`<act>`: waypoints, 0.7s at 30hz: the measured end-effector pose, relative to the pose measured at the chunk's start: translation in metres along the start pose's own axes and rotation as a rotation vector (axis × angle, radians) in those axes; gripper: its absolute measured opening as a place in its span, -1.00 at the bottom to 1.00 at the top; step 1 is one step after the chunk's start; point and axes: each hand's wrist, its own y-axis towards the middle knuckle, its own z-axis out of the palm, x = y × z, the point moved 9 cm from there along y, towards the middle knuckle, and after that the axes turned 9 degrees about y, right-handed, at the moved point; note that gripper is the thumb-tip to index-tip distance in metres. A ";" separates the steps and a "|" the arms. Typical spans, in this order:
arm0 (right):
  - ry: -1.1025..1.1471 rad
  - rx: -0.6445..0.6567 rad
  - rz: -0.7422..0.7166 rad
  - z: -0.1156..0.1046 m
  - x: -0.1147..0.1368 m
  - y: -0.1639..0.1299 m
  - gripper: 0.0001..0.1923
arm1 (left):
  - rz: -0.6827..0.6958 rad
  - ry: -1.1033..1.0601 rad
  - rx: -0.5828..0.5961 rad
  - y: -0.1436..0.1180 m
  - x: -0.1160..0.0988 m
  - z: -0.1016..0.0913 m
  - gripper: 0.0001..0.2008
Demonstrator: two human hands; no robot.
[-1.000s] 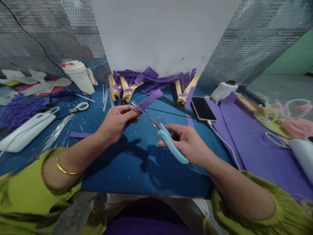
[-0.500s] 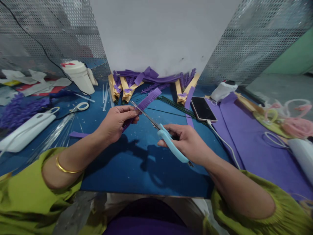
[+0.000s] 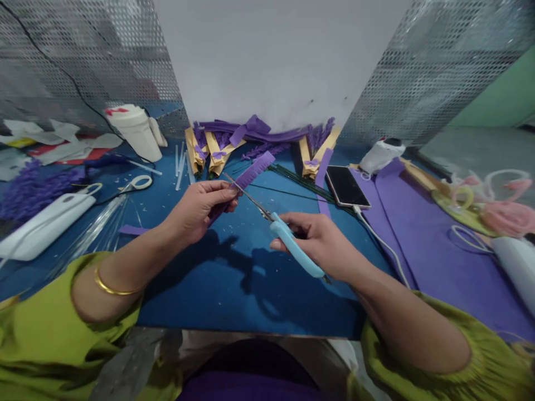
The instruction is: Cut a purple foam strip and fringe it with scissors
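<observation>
My left hand point(image 3: 196, 209) pinches a purple foam strip point(image 3: 251, 174) that has a fringed edge and points up and to the right. My right hand point(image 3: 324, 242) grips light-blue-handled scissors point(image 3: 292, 245). Their thin blades point(image 3: 246, 194) reach up-left and meet the strip just beside my left fingertips. Both hands hover above a blue mat point(image 3: 234, 278).
Purple foam pieces and tan paper cones point(image 3: 217, 150) lie at the back. A phone point(image 3: 346, 186) on a white cable and a purple sheet point(image 3: 422, 245) lie to the right. At left are a white jug point(image 3: 134, 131), white-handled scissors point(image 3: 134, 184), a white device point(image 3: 42, 223) and clear sticks point(image 3: 98, 225).
The scissors and the right hand have shifted very slightly; the strip stays held in the same place.
</observation>
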 end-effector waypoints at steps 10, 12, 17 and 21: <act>-0.013 -0.022 0.022 -0.004 -0.002 0.000 -0.63 | -0.011 -0.024 -0.021 0.001 0.003 -0.004 -0.80; -0.056 -0.047 0.015 -0.005 -0.001 0.000 -0.62 | 0.013 0.004 -0.033 0.000 -0.001 -0.004 -0.81; -0.149 -0.090 -0.019 -0.006 0.005 0.000 -0.63 | 0.036 0.024 -0.082 -0.001 -0.004 -0.006 -0.80; -0.175 -0.096 -0.030 -0.005 0.006 -0.001 -0.65 | 0.049 0.027 -0.081 -0.002 -0.003 -0.004 -0.80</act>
